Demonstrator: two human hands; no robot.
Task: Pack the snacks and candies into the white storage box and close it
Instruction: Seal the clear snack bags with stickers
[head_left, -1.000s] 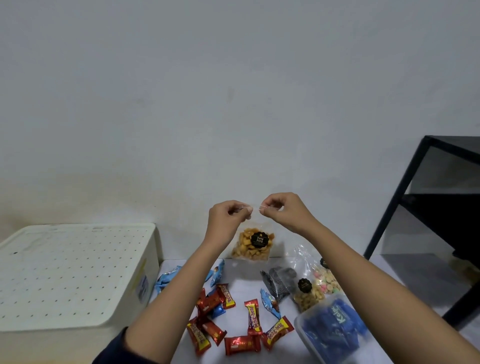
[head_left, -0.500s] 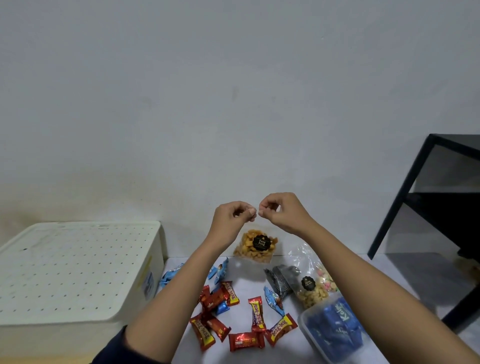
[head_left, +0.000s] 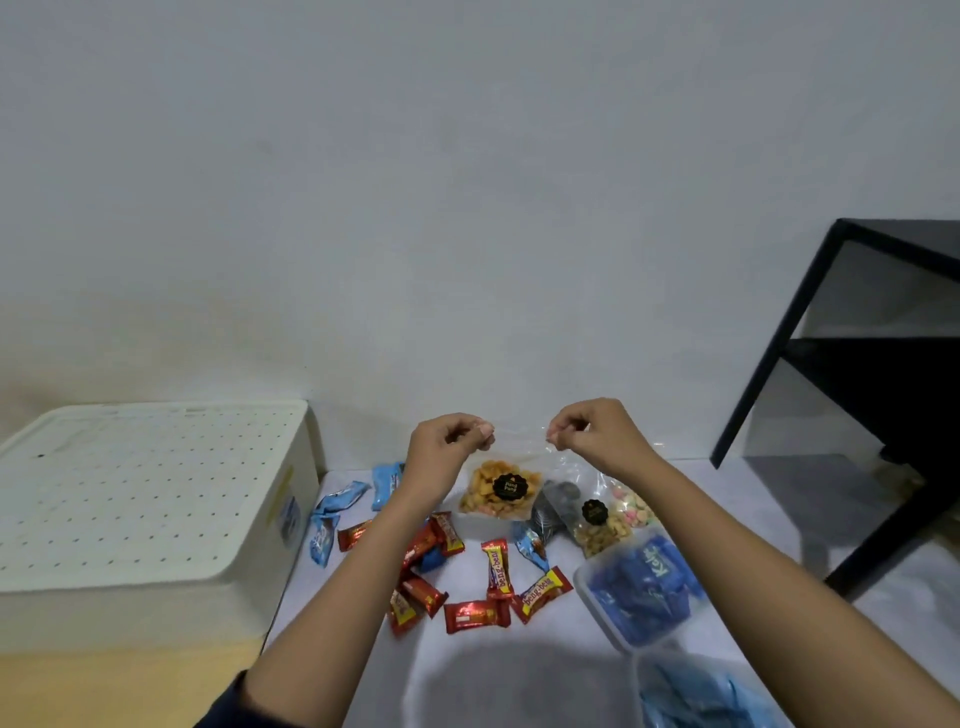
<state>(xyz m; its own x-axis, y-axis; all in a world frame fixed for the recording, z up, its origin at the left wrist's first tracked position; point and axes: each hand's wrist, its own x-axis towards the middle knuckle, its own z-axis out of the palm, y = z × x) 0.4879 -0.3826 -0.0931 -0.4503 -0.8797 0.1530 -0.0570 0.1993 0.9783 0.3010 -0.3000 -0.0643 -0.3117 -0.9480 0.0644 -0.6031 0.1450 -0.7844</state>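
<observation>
A clear bag of orange crackers (head_left: 500, 489) with a black sticker hangs above the table. My left hand (head_left: 447, 451) pinches its top left corner and my right hand (head_left: 587, 434) pinches its top right corner. The white storage box (head_left: 145, 499) stands at the left with its dotted lid on. Red chocolate bars (head_left: 493, 564), blue wrapped candies (head_left: 332, 519), another clear snack bag (head_left: 602, 525) and a tub of blue packets (head_left: 644, 587) lie on the white table (head_left: 519, 670).
A black metal shelf frame (head_left: 831, 395) stands at the right beside the table. A second tub of blue packets (head_left: 701, 696) sits at the bottom right corner. A plain wall runs behind everything.
My hands have moved apart along the bag's top edge, after pinching close together half a second ago. The bag hangs a little lower, closer to the table.
</observation>
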